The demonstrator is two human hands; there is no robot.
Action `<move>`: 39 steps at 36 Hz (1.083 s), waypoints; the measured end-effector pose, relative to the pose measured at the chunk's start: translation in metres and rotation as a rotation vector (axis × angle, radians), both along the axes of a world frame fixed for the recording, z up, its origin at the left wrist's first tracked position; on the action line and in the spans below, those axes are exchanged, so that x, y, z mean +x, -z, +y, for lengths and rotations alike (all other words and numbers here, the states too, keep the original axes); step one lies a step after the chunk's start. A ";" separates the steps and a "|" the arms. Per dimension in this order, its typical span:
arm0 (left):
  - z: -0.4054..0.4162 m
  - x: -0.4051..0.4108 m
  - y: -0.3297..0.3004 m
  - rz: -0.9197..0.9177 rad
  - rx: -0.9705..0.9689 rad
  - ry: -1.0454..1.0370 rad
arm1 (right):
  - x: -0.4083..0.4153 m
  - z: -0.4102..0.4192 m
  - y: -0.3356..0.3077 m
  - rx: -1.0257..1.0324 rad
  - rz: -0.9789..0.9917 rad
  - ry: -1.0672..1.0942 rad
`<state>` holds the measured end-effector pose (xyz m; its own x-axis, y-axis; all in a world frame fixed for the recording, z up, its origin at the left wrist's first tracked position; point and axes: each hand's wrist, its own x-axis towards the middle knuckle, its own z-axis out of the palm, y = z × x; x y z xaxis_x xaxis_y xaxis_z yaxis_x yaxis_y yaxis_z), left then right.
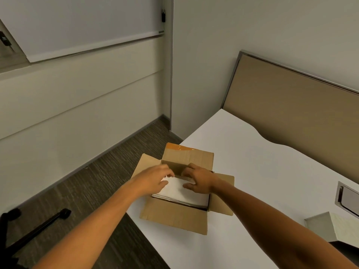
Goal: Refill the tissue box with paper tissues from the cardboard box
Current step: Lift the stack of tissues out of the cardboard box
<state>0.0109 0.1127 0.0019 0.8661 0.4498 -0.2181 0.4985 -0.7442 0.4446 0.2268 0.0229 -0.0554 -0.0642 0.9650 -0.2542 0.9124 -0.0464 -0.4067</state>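
Note:
An open cardboard box (175,218) sits at the left corner of the white table (252,171), flaps folded out. Inside lies a stack of white paper tissues (186,194). My left hand (153,179) pinches the far left corner of the top tissues, lifting it slightly. My right hand (198,181) rests with curled fingers on the far right part of the stack. A pale tissue box (336,226) stands at the table's right edge, partly cut off by the frame.
A tan partition panel (291,105) runs along the table's far side. A grey recessed hatch (347,199) sits in the tabletop at right. Black chair legs (35,230) stand on the carpet at lower left.

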 end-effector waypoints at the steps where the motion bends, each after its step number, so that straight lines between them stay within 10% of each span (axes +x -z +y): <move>1: 0.007 0.008 0.001 0.046 0.010 0.009 | 0.001 0.005 0.001 -0.070 0.007 0.014; 15: 0.040 0.081 0.049 0.735 -0.065 0.215 | 0.005 0.035 0.027 -0.640 -0.154 0.063; 39: 0.049 0.095 0.067 0.848 0.067 0.303 | 0.009 0.050 0.029 -0.852 -0.201 0.027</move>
<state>0.1055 0.1617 -0.0653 0.5100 0.2634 -0.8189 0.4179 -0.9079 -0.0318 0.2359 0.0728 -0.0847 0.0794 0.4421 -0.8934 0.9574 -0.2836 -0.0553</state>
